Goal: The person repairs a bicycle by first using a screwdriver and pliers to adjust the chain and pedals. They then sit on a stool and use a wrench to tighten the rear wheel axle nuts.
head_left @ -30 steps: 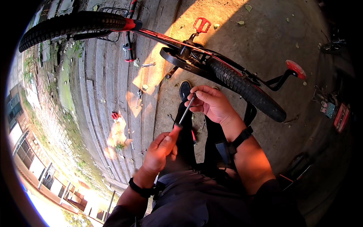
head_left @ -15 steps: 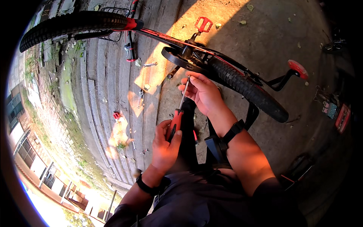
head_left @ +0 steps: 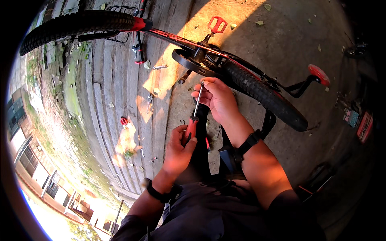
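My left hand [head_left: 177, 152] is wrapped round the red and black handle of a screwdriver [head_left: 197, 105], whose metal shaft points up and away from me. At the shaft's tip, the thumb and fingers of my right hand [head_left: 216, 96] are pinched together. Whatever small thing they may hold there is too small to make out. Just beyond my right hand is an upturned or tipped bicycle [head_left: 177, 39], with its black chain guard [head_left: 185, 61] and a bare crank end [head_left: 183, 78] nearest to my fingers. Neither hand touches the bicycle.
A red pedal [head_left: 217, 25] sits on the far crank; another red pedal [head_left: 124, 121] lies on the planks at left. Wrenches [head_left: 160, 67] lie on the ground. The rear tyre [head_left: 263, 94] and a red reflector [head_left: 318, 74] reach rightward. A red box [head_left: 364, 127] stands far right.
My left hand and the screwdriver have shifted slightly to the right, and the handle sits a little differently in the grip. My right hand stays at the tip; the bicycle has not moved.
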A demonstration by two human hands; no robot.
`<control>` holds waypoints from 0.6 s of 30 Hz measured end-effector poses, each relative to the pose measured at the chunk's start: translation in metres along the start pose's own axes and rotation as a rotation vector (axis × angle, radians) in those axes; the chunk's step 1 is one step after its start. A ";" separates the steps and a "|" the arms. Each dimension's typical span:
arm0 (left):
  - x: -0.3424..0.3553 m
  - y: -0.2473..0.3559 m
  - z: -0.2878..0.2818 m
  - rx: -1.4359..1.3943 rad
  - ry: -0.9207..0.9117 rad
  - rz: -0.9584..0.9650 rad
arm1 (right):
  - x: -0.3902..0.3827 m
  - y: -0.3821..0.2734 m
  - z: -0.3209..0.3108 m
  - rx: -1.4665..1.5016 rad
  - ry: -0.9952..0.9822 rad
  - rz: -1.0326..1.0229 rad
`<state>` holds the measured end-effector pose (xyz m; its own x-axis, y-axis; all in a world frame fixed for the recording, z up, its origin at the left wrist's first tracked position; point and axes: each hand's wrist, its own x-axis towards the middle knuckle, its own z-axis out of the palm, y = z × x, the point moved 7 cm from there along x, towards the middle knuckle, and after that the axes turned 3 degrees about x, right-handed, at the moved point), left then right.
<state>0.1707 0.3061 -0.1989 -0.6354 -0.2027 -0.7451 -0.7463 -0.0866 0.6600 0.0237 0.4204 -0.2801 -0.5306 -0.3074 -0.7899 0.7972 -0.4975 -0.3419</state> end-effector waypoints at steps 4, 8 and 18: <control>0.001 -0.007 0.000 0.173 -0.132 -0.035 | 0.000 -0.011 -0.006 0.090 -0.033 -0.042; -0.001 -0.005 0.004 -0.031 -0.196 -0.135 | 0.005 -0.037 -0.008 -0.295 0.023 -0.292; -0.008 -0.028 0.010 -0.195 -0.140 -0.181 | 0.021 -0.067 0.007 -1.456 -0.016 -0.548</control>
<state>0.1950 0.3203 -0.2123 -0.5264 -0.0314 -0.8497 -0.8066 -0.2977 0.5107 -0.0430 0.4417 -0.2698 -0.8354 -0.3709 -0.4057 0.0887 0.6374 -0.7654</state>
